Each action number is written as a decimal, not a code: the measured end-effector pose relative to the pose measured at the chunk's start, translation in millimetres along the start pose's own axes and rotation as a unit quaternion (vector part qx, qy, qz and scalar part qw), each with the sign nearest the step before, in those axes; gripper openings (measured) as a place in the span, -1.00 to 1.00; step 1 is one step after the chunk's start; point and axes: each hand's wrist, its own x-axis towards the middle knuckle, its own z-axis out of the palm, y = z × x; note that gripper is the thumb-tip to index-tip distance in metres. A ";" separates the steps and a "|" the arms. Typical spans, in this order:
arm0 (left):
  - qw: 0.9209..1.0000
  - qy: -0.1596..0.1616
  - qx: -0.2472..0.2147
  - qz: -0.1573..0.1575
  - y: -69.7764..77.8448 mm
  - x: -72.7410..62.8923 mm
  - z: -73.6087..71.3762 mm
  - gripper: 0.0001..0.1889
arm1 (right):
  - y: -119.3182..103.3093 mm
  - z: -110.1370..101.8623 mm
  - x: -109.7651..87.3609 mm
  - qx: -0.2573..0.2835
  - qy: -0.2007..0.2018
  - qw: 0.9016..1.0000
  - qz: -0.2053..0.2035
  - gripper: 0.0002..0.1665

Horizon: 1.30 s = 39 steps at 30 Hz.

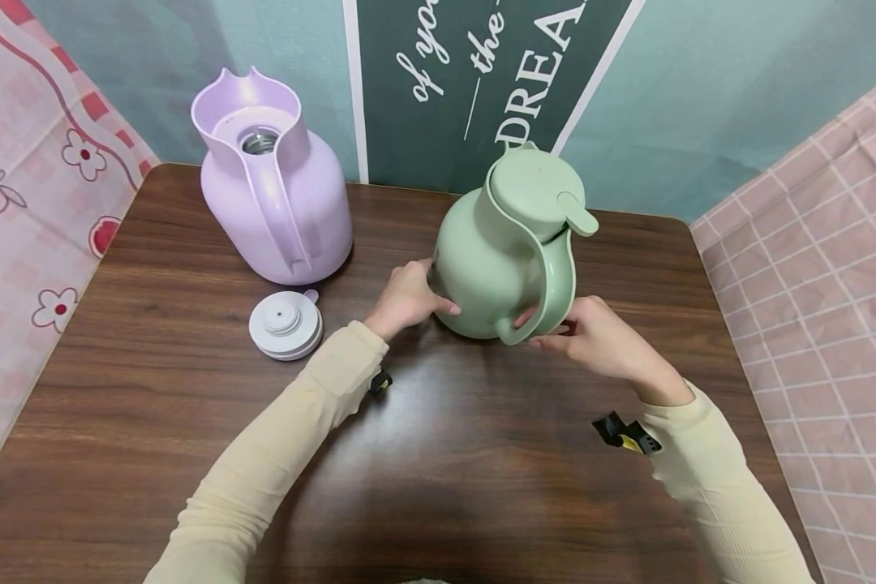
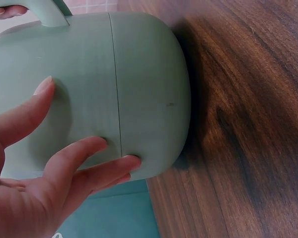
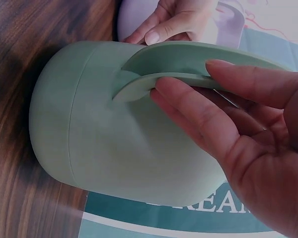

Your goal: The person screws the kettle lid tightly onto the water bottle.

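A pale green jug [image 1: 489, 259] with its lid on stands at the middle back of the brown table [image 1: 445, 470]. My left hand [image 1: 409, 296] lies against the jug's left side, its fingers [image 2: 79, 163] fairly straight and spread on the green body [image 2: 139, 74]. My right hand [image 1: 599, 341] is at the handle [image 1: 555, 284]. In the right wrist view the handle [image 3: 188, 57] sits pinched between thumb and fingers of that hand [image 3: 248, 139], near its lower end.
A lilac jug [image 1: 277, 203] without its lid stands at the back left, and its white lid [image 1: 285, 324] lies on the table just in front of it. Pink patterned cloth hangs at both sides; a poster wall closes the back.
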 end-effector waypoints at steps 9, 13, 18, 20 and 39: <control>1.000 0.001 0.001 -0.006 0.6 1.2 1.8 -0.17 | 0.4 -0.2 -0.9 -0.001 0.000 1.000 -0.001 -0.72; 1.000 0.003 0.001 -0.005 1.3 1.6 3.8 -0.17 | 1.0 -0.8 -1.8 0.000 0.004 1.000 -0.006 -0.72; 1.000 0.006 -0.001 -0.002 3.5 2.8 5.9 -0.18 | 3.5 -2.6 -3.0 -0.001 0.012 1.000 -0.011 -0.72; 1.000 0.007 0.000 0.000 4.3 4.0 6.6 -0.17 | 4.8 -3.5 -3.3 0.000 0.014 1.000 -0.012 -0.72; 1.000 0.009 -0.012 0.008 16.1 16.6 12.8 -0.25 | 11.2 -18.9 -1.6 -0.014 0.022 0.999 0.030 -0.73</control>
